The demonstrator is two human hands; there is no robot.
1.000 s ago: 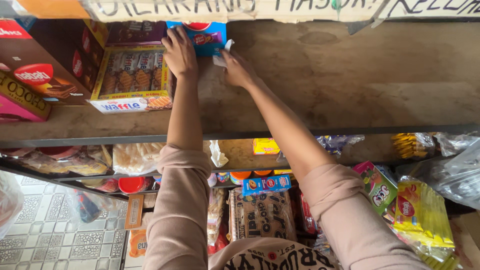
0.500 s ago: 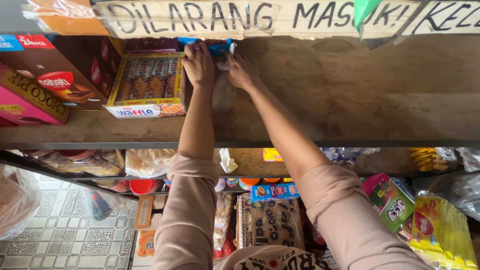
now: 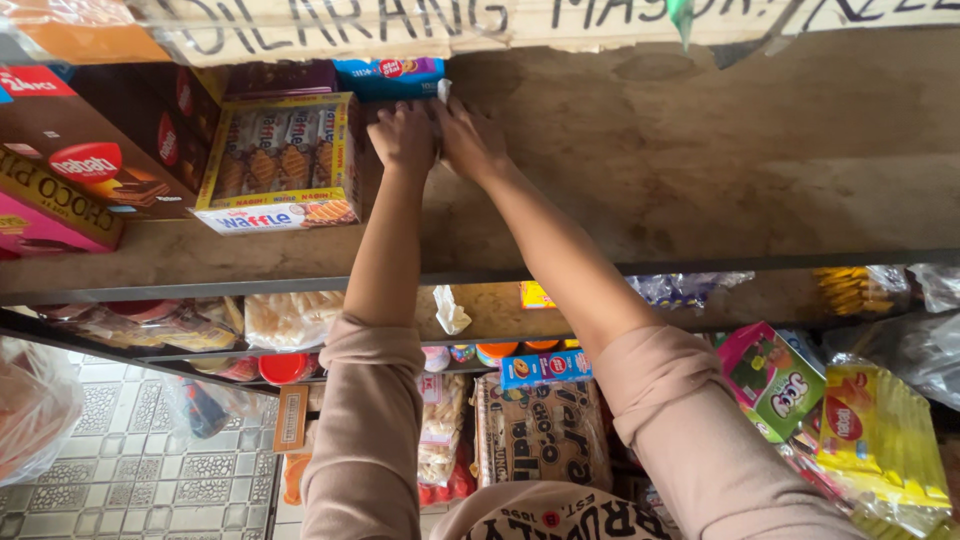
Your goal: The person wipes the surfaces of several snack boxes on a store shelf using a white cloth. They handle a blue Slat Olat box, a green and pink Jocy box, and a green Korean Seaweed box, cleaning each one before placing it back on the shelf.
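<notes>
Both arms in pinkish-beige sleeves reach up to a wooden shelf [image 3: 700, 170]. My left hand [image 3: 403, 137] and my right hand [image 3: 470, 142] are pressed side by side, fingers curled on the near edge of a blue snack packet [image 3: 388, 74] at the back of the shelf. The packet's white crimped end [image 3: 443, 90] sticks out between the fingertips. Touching the left hand's side stands a yellow open display box of wafer bars [image 3: 280, 160]. How much of the packet lies under the fingers is hidden.
Red, brown and pink biscuit boxes [image 3: 70, 170] fill the shelf's left end. A hand-lettered cardboard strip [image 3: 520, 20] hangs above. Lower shelves hold bagged snacks [image 3: 290, 318], a green carton [image 3: 775, 380] and yellow packets [image 3: 880, 440]. Patterned floor tiles [image 3: 130, 470] show bottom left.
Both hands have drawn closer together and the blue packet has gone further back on the shelf beside the yellow box. The view has tilted so the shelf sits lower in frame.
</notes>
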